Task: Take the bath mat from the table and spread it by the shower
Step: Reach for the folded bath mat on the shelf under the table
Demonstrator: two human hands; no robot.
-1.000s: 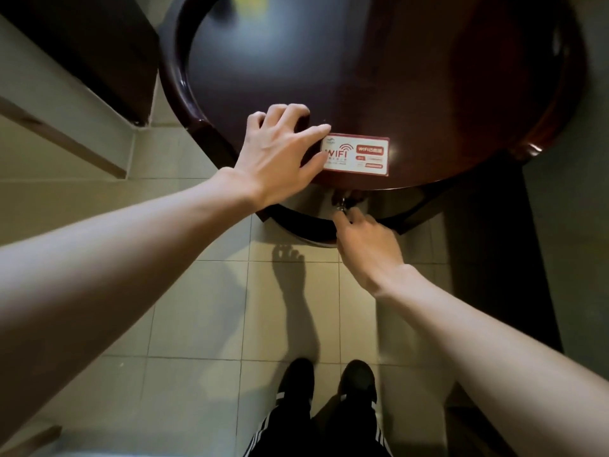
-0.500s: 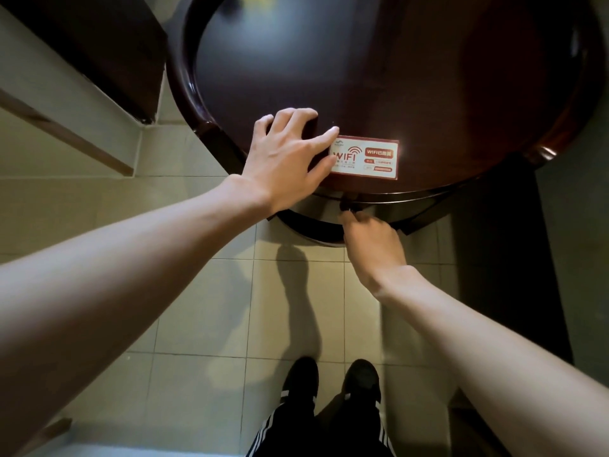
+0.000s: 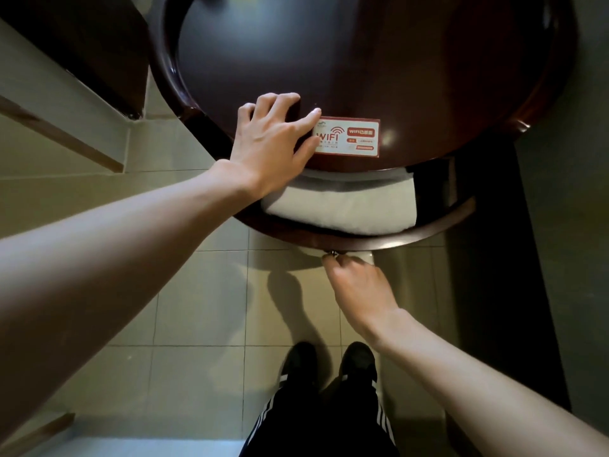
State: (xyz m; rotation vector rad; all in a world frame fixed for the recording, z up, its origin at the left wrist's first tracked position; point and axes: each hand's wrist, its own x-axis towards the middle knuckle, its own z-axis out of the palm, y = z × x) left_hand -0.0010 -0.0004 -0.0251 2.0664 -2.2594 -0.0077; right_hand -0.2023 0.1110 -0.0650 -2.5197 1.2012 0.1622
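White and folded, the thick terry bath mat point(image 3: 342, 211) lies inside an open curved drawer point(image 3: 362, 237) that juts from under the round, dark red-brown lacquered wooden bench point(image 3: 329, 54), its near long edge just behind the drawer front. The right hand point(image 3: 361, 291) is below that front, its fingers point(image 3: 329, 262) pinched closed on a small metal drawer knob point(image 3: 331, 253). The left hand point(image 3: 273, 143) lies flat on the bench top with fingers point(image 3: 280, 105) spread, holding nothing, its thumb tip touching the left end of a red-and-white rectangular WiFi card point(image 3: 349, 136) that lies on the bench near its front edge.

As for progress, I judge the task barely begun: the drawer is out and the mat uncovered, but neither hand has touched it. Lifting it out, carrying it to the shower and spreading it flat all remain (nearly the whole job).

Much is hidden. The mat's far part runs under the bench top and its left end sits behind the left wrist, so its full extent and number of folds cannot be told. No shower appears anywhere; only pale square floor tiles point(image 3: 197, 298), black shoes point(image 3: 329, 361) and striped trousers show below. The card's small print is unreadable, and the dark region right of the bench is too dim to make out.
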